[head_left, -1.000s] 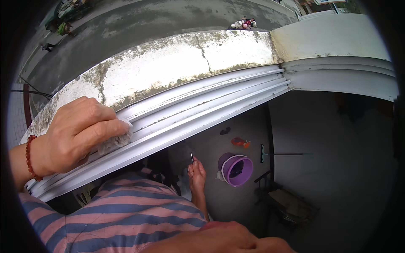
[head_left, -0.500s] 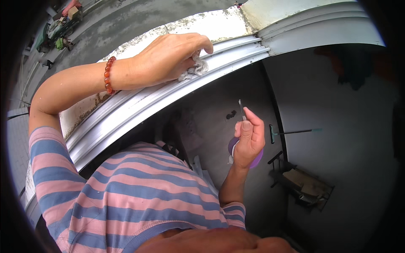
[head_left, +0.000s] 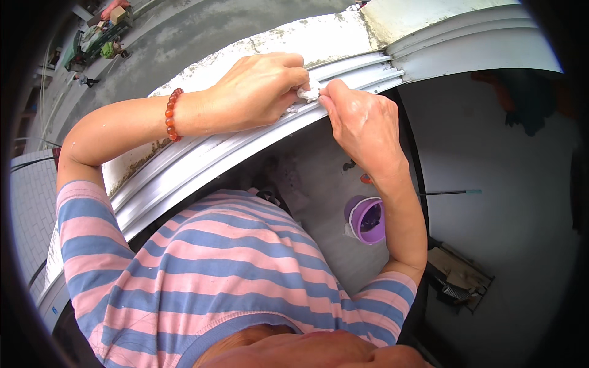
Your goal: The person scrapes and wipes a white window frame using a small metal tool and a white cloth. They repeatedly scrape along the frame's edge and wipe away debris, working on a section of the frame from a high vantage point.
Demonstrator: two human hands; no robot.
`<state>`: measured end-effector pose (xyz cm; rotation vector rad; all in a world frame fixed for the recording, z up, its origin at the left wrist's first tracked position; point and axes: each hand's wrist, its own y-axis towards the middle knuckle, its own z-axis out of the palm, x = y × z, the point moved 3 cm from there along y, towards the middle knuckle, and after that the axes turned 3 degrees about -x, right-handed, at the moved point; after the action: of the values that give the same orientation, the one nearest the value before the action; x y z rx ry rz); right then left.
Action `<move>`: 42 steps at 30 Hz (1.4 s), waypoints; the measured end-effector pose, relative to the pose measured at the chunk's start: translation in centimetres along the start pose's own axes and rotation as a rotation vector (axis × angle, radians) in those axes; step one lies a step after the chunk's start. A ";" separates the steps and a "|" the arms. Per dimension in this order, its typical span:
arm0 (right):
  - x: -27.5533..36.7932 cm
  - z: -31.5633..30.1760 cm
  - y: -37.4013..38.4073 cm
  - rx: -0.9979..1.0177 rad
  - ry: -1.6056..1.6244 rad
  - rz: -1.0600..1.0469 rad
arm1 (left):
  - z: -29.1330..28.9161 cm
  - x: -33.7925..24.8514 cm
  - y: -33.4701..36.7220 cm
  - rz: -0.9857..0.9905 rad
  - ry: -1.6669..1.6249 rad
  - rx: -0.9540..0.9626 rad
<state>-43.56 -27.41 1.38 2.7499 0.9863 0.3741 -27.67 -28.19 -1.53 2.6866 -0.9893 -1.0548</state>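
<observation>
My left hand (head_left: pixel 261 91), with a red bead bracelet (head_left: pixel 170 115) at its wrist, rests on a white metal window track (head_left: pixel 199 165). Its bent fingers pinch a crumpled whitish rag or tissue (head_left: pixel 310 92) against the grooves. From the right, my right hand (head_left: pixel 367 126) meets the rag, thumb and forefinger pressed together at its edge. The thin stick-like tool that stood in those fingers earlier is now hidden behind them and the rag. A wet spot shines on the back of this hand.
Outside the track lies a weathered pale ledge (head_left: pixel 331 38), with a street and a loaded cart (head_left: pixel 92 40) far below. Indoors, a purple bucket (head_left: pixel 351 211) stands on the floor. A long-handled pole (head_left: pixel 451 192) and a dark-framed object (head_left: pixel 463 270) lie beyond it.
My right hand has come up from above the bucket to the track and now touches the rag. The thin tool has gone out of sight. My left hand keeps its hold on the rag.
</observation>
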 end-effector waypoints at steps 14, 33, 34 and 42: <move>-5.9 -0.5 1.1 0.033 -0.378 0.146 | 3.9 -0.2 8.1 0.123 0.065 -0.116; -6.0 0.9 3.4 0.125 -0.803 0.297 | 5.6 2.9 9.0 0.017 -0.080 -0.214; -6.0 1.2 3.4 0.137 -0.848 0.312 | 6.0 3.1 9.3 -0.007 -0.100 -0.194; -8.7 1.3 4.5 0.211 -0.690 0.413 | 7.2 3.0 12.3 -0.154 -0.231 -0.157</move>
<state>-46.98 -36.50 -0.09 2.8976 0.2952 -0.6292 -37.21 -38.60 -4.97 2.5893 -0.7029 -1.4347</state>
